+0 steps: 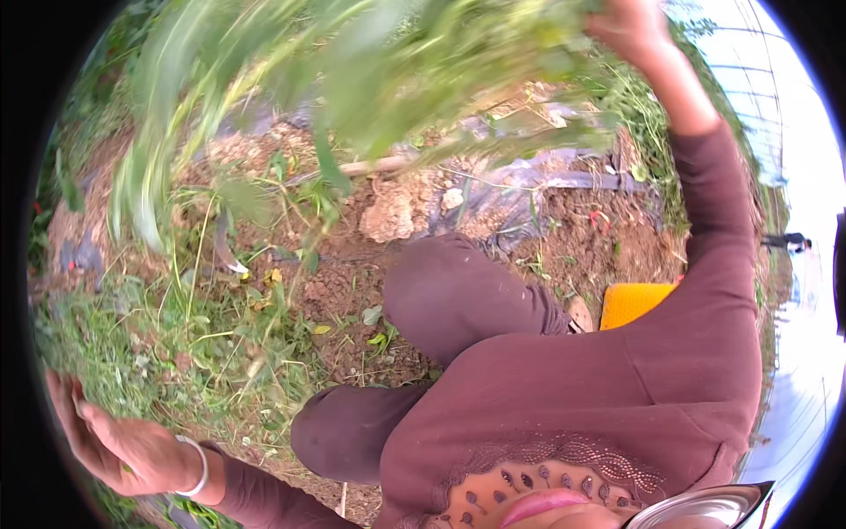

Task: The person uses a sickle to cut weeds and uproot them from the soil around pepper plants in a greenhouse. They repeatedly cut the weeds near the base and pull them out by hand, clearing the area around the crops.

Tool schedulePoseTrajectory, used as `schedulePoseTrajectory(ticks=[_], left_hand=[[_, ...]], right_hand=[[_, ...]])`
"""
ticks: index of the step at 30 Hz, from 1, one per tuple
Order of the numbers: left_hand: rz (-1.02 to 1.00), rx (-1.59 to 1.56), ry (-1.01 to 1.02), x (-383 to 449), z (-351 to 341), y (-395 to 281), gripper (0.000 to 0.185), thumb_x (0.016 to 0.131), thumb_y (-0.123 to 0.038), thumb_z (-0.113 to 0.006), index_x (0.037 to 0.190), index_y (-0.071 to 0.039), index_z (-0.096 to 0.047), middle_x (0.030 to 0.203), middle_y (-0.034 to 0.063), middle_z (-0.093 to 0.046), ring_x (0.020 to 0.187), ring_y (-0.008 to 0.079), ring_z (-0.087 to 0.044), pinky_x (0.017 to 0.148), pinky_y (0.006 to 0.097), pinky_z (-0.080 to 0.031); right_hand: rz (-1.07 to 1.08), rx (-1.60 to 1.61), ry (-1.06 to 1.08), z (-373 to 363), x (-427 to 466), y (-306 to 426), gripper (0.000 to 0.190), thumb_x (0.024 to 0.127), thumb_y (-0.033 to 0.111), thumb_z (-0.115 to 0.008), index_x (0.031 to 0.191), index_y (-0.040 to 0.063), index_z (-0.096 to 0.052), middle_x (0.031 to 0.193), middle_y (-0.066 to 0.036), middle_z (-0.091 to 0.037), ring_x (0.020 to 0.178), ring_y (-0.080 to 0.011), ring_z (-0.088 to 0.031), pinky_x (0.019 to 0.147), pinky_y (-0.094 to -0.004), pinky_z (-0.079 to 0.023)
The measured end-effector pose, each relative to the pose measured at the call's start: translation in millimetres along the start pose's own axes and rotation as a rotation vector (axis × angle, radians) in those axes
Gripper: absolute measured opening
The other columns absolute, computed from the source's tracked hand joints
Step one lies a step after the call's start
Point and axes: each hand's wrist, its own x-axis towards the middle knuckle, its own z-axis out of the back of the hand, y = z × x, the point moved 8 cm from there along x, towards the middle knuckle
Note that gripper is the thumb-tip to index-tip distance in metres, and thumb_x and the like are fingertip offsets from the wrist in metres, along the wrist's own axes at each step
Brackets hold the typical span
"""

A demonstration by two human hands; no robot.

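At the upper right, my right hand (628, 26) is closed round a bunch of long green weeds (370, 73), blurred by motion and spread across the top of the view. My left hand (125, 449), with a white bangle at the wrist, is at the lower left over the greenery, its fingers apart and nothing in it. Between my hands, a curved metal blade (228, 248), partly covered by leaves, is among the plants on the soil. A wooden stick or handle (377, 165) lies beyond my knees; whether it joins the blade cannot be told.
Torn dark plastic film (496, 192) covers part of the brown soil, with a pale clod (390, 211) beside it. Cut weeds (218, 357) lie at the left. A yellow plastic object (634, 304) is near my shoe. A person (786, 241) is far off at the right.
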Motion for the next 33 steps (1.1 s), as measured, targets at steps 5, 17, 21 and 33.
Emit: schedulePoseTrajectory(ticks=[5, 17, 21, 33], left_hand=[[0.293, 0.180, -0.014, -19.4, 12.4, 70.6, 0.022, 0.091, 0.003, -0.046, 0.109, 0.012, -0.056, 0.115, 0.0203, -0.058, 0.105, 0.0245, -0.056, 0.093, 0.0327, -0.046], [0.838, 0.561, 0.696, -182.6, 137.9, 171.8, 0.026, 0.084, -0.012, -0.059, 0.109, -0.005, -0.061, 0.105, 0.0072, -0.065, 0.093, 0.0184, -0.062, 0.079, 0.0314, -0.048], [1.053, 0.883, 1.119, -364.2, 189.3, 152.9, 0.043, 0.077, -0.018, -0.062, 0.117, -0.006, -0.054, 0.113, 0.0181, -0.060, 0.103, 0.0307, -0.058, 0.085, 0.0401, -0.049], [1.325, 0.735, 0.273, -432.6, 138.9, 205.2, 0.084, 0.075, -0.058, -0.062, 0.125, 0.007, -0.041, 0.134, 0.0292, -0.033, 0.124, 0.0412, -0.035, 0.107, 0.0568, -0.017]], right_hand=[[-0.610, -0.065, -0.025, 50.3, -207.0, -248.2, 0.067, 0.075, 0.004, -0.070, 0.136, 0.012, -0.043, 0.132, -0.011, -0.051, 0.116, -0.0240, -0.052, 0.097, -0.0332, -0.043], [-0.354, -0.219, 0.647, -214.0, -268.8, -251.7, 0.051, 0.089, 0.032, -0.053, 0.132, 0.004, -0.045, 0.131, -0.017, -0.048, 0.120, -0.0321, -0.046, 0.101, -0.0396, -0.036], [0.141, 0.247, 0.450, -268.8, -37.6, 77.6, 0.030, 0.088, 0.012, -0.055, 0.118, 0.007, -0.055, 0.113, -0.013, -0.058, 0.108, -0.0303, -0.055, 0.090, -0.0370, -0.044], [0.185, 0.170, 0.973, -426.4, -47.0, 249.6, 0.050, 0.091, 0.034, -0.049, 0.132, 0.006, -0.041, 0.103, -0.028, -0.060, 0.096, -0.0459, -0.057, 0.085, -0.0490, -0.044]])
